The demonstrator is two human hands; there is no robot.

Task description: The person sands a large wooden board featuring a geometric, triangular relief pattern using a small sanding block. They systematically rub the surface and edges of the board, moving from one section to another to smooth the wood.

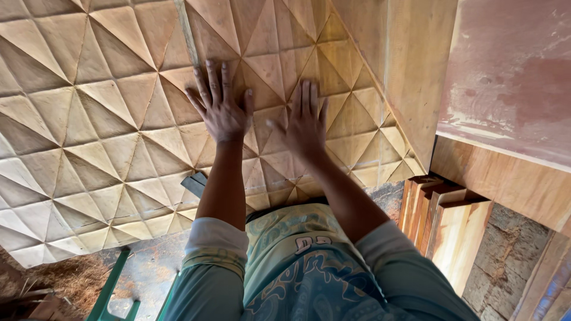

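Both hands are lying flat, nothing gripped: I am pressing my left hand [221,107] and right hand [304,122] side by side, fingers spread, against the carved wooden panel [101,137], probably to steady it or feel its surface. That panel, cut in raised triangular facets, is filling most of the view directly ahead of me. A plain plank [404,65] is running along its right edge, and stacked boards [452,226] are leaning lower right. Green metal legs [113,285] are showing below.

Pale tan carved panel [107,119], raised triangle pattern; green patterned shirt [297,261].
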